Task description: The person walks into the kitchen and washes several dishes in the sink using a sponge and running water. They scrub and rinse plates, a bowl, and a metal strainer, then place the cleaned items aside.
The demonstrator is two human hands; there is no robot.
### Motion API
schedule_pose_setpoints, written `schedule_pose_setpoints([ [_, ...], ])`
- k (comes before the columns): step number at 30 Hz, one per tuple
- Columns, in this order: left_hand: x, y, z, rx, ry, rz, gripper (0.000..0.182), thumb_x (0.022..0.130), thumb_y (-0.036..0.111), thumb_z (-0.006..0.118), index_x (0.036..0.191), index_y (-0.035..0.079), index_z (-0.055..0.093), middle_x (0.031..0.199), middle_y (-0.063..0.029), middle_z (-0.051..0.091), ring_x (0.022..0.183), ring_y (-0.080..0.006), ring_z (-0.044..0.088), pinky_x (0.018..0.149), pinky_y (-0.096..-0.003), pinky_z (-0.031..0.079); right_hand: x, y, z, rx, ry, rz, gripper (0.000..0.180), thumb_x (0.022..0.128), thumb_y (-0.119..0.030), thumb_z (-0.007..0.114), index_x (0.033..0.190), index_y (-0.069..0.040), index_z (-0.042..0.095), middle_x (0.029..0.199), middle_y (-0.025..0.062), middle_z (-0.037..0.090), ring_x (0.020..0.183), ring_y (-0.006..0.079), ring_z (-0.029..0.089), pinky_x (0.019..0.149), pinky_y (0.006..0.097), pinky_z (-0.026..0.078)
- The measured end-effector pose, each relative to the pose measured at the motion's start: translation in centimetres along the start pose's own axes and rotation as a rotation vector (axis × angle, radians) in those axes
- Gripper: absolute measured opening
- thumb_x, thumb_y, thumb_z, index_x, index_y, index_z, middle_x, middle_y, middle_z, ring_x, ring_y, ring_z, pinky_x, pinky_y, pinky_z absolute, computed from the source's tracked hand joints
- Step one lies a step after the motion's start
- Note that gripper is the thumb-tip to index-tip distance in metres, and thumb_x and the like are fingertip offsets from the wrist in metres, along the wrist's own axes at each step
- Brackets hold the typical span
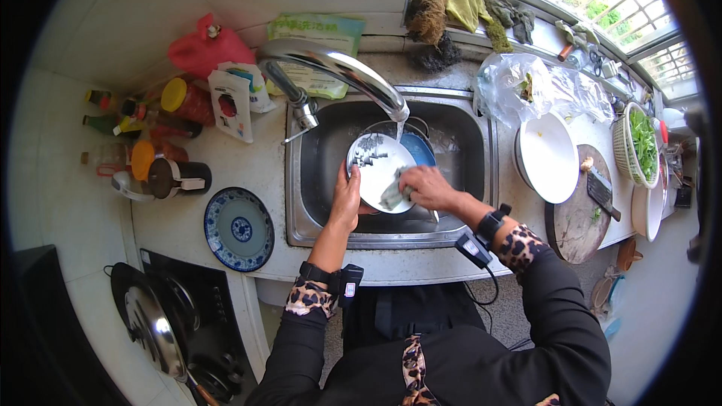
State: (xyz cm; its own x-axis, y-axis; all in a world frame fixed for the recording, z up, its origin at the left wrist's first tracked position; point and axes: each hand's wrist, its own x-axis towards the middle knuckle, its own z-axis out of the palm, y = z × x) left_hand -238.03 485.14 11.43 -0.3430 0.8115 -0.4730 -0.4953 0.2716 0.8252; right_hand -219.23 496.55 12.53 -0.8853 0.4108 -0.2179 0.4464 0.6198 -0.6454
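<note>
My left hand (345,197) grips the left rim of a white plate (375,177) with a dark printed landscape, held tilted over the sink. Pressed on the plate's lower right face is a greyish-green dishcloth (395,190), bunched in my right hand (428,187). Water runs from the chrome faucet (350,70) near the plate's upper edge. Behind the plate, a blue dish (418,149) and a metal-rimmed pot or bowl (414,124) sit in the stainless steel sink (324,118), partly hidden.
Left of the sink lies a blue-patterned plate (240,229); below it, a lidded wok (151,324) stands on a stove (211,287). On the right are white bowls (548,158), a round cutting board (581,225) with a cleaver (601,192), and a basket (623,146) of greens.
</note>
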Motion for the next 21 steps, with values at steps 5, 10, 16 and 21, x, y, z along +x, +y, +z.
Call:
schedule_pose_setpoints([
  [5,-0.9,-1.9,1.3,0.134,-0.116,-0.028,0.051,0.098,0.039,0.039,0.140,0.016,0.023,0.128,-0.0095,0.047,0.108,-0.0206,0.055,0.068,-0.0423,0.057,5.6,-1.9,1.1,0.095,0.437,-0.058,0.022,0.069,-0.003,0.054,0.091,-0.004,0.055,0.100,0.0147,0.055,0.096,0.0355,0.049,0.082,0.0403,0.040],
  [10,0.0,-1.0,0.5,-0.004,-0.037,-0.144,0.052,0.094,0.049,0.041,0.134,0.019,0.028,0.117,-0.0104,0.052,0.099,-0.0249,0.059,0.059,-0.0463,0.058,1.4,-3.5,2.7,0.443,0.076,-0.077,0.022,0.070,-0.005,0.051,0.091,-0.005,0.056,0.097,0.0171,0.054,0.095,0.0359,0.050,0.085,0.0432,0.039],
  [16,-1.6,-1.4,-0.1,0.043,-0.090,-0.098,0.049,0.097,0.042,0.039,0.138,0.018,0.027,0.121,-0.0091,0.051,0.100,-0.0203,0.058,0.067,-0.0407,0.055,2.5,0.6,0.4,-0.128,0.169,0.006,0.023,0.066,0.001,0.053,0.087,-0.006,0.058,0.104,0.0124,0.055,0.098,0.0330,0.049,0.083,0.0401,0.040],
  [21,-1.5,-1.0,1.0,-0.013,-0.056,-0.196,0.059,0.097,0.038,0.044,0.141,0.003,0.027,0.130,-0.0132,0.045,0.114,-0.0200,0.047,0.093,-0.0302,0.041,5.1,-3.4,2.9,0.327,0.283,-0.175,0.023,0.069,-0.002,0.053,0.092,-0.003,0.055,0.102,0.0167,0.053,0.096,0.0363,0.048,0.085,0.0425,0.039],
])
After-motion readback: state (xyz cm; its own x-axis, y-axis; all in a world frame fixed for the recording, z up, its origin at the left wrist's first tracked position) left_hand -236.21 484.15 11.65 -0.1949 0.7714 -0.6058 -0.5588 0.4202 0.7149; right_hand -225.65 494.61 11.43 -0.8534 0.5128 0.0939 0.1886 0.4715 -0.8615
